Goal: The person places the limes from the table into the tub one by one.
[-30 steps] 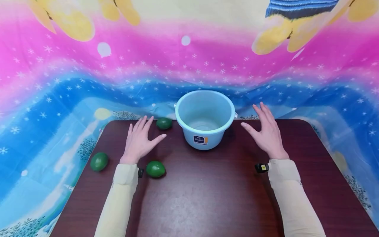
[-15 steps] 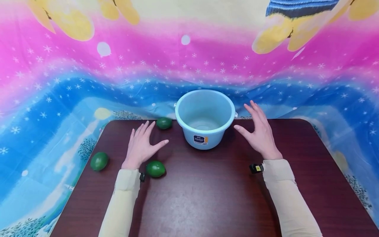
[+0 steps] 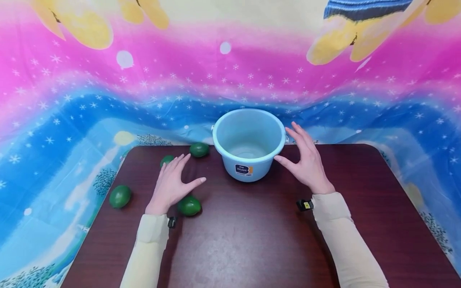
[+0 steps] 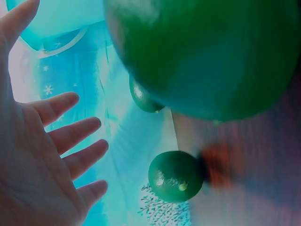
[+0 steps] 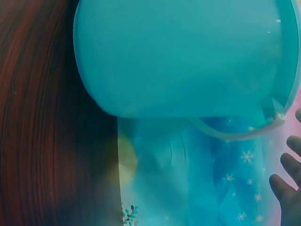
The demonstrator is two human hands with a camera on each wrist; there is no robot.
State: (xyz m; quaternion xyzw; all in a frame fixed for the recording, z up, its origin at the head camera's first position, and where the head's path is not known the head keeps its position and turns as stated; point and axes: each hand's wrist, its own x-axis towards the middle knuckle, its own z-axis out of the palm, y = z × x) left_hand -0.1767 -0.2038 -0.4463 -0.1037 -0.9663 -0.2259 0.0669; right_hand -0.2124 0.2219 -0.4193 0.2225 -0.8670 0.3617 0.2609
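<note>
A light blue bucket (image 3: 248,168) with a dark label stands upright at the table's back edge, and no contents show inside it. My right hand (image 3: 306,164) is spread at the bucket's right side, thumb and fingertips right at the rim. My left hand (image 3: 171,186), fingers spread, holds nothing and hovers among several glossy green oval fruits. One fruit (image 3: 189,205) lies below its thumb, partly covered by the hand. Another fruit (image 3: 167,161) peeks out behind its fingers. In the left wrist view, a fruit (image 4: 211,56) looms large beside the palm.
A green fruit (image 3: 199,149) sits just left of the bucket, and one more fruit (image 3: 120,197) lies near the left table edge. The bucket's handle (image 5: 244,135) hangs at its back. A patterned cloth (image 3: 230,76) surrounds the dark wooden table (image 3: 230,248).
My right hand has moved left to the bucket's rim. My left hand has drawn back toward me, uncovering a fruit behind its fingers. Bucket and fruits have stayed in place.
</note>
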